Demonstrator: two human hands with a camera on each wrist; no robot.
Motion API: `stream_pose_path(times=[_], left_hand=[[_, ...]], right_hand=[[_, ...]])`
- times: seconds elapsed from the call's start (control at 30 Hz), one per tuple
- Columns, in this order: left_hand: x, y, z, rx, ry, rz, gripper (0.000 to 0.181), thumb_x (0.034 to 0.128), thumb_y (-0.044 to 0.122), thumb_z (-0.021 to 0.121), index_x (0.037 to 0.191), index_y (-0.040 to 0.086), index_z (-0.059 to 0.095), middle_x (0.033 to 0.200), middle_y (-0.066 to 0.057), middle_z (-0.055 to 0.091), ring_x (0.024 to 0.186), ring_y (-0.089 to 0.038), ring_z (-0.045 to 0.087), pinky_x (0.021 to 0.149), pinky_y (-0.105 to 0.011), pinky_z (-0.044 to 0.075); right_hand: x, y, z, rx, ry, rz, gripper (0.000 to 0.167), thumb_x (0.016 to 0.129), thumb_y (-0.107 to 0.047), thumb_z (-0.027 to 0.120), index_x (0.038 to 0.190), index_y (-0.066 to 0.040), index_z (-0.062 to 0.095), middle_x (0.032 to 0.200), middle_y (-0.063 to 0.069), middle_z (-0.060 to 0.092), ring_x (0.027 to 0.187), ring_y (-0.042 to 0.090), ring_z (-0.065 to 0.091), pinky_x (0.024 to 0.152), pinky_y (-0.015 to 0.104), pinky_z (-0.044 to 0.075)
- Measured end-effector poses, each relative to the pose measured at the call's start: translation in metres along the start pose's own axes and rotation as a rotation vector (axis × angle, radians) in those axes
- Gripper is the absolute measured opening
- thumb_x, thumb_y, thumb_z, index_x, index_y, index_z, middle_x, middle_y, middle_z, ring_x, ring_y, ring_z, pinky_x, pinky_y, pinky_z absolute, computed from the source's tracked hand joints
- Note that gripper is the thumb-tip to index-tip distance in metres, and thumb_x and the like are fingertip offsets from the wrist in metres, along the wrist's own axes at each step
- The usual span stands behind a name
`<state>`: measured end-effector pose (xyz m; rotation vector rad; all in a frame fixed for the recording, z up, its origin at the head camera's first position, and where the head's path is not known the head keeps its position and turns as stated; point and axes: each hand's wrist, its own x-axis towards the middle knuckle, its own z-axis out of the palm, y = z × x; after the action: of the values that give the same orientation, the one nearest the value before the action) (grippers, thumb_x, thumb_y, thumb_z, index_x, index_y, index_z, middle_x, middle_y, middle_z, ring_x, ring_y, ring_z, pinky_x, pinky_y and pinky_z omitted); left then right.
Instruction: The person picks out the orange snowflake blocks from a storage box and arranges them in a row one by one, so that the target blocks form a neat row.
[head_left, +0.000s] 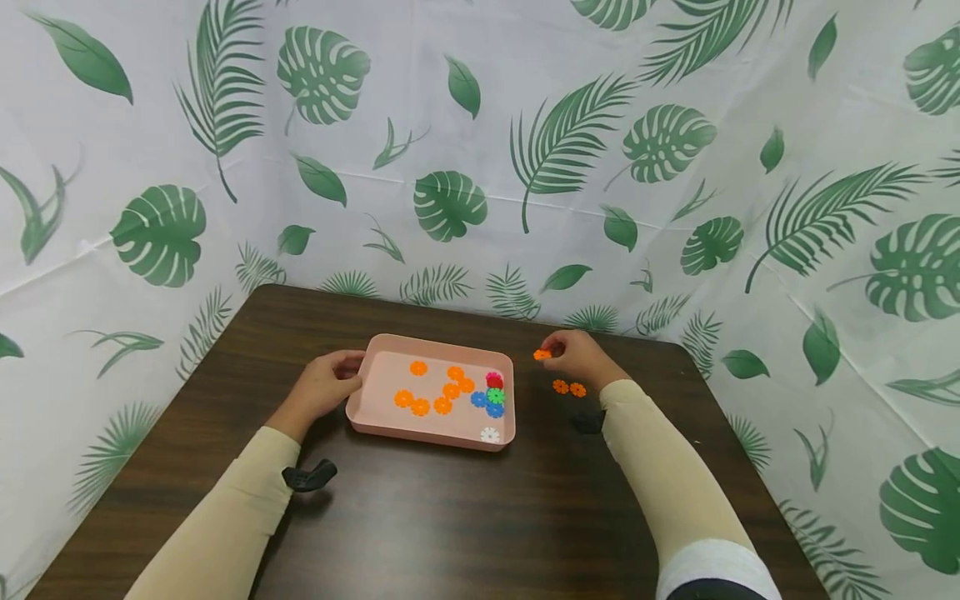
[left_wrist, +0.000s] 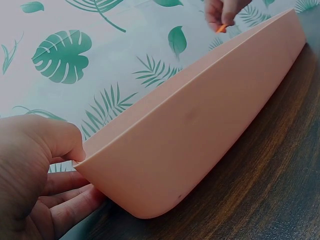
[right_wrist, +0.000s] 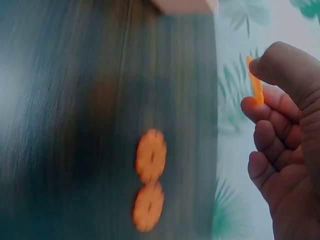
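My left hand (head_left: 321,388) holds the left side of a shallow pink tray (head_left: 382,375), its thumb over the rim and fingers against the outside in the left wrist view. Beyond the tray's right side, my right hand (head_left: 583,357) pinches an orange notched plastic disc (right_wrist: 256,82) between thumb and fingertip, above the table. Two more orange discs (head_left: 560,387) lie side by side on the wood below that hand. Inside the tray are several orange discs (head_left: 451,390), two blue discs (head_left: 495,410), a green disc (head_left: 496,396), a red disc (head_left: 494,381) and a white disc (head_left: 490,435).
The dark wooden table (head_left: 420,517) carries the tray near its back half. A white cloth with green leaves (head_left: 450,204) hangs behind and beside the table. Black wrist mounts (head_left: 311,476) stick out from both forearms, low over the surface.
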<state>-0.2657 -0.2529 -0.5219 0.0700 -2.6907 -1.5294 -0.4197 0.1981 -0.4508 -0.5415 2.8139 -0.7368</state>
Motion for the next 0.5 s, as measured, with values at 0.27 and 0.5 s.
stream_pose_path(times=[0.27, 0.5], left_hand=[[0.001, 0.0, 0.001, -0.014, 0.0, 0.002, 0.053, 0.0937, 0.017, 0.065, 0.145, 0.004, 0.057, 0.133, -0.022, 0.066, 0.115, -0.038, 0.064, 0.099, -0.053, 0.055], [0.001, -0.001, 0.002, -0.014, -0.004, 0.002, 0.053, 0.0939, 0.017, 0.066, 0.145, 0.003, 0.057, 0.133, -0.022, 0.066, 0.116, -0.038, 0.064, 0.1, -0.053, 0.054]], right_hand=[[-0.023, 0.054, -0.015, -0.05, 0.029, 0.056, 0.031, 0.091, -0.023, 0.076, 0.116, -0.005, 0.07, 0.109, 0.012, 0.068, 0.096, 0.028, 0.061, 0.088, 0.046, 0.056], [-0.035, 0.084, -0.019, -0.093, 0.018, 0.109, 0.031, 0.09, -0.021, 0.077, 0.113, -0.001, 0.07, 0.104, 0.013, 0.067, 0.093, 0.028, 0.06, 0.086, 0.046, 0.055]])
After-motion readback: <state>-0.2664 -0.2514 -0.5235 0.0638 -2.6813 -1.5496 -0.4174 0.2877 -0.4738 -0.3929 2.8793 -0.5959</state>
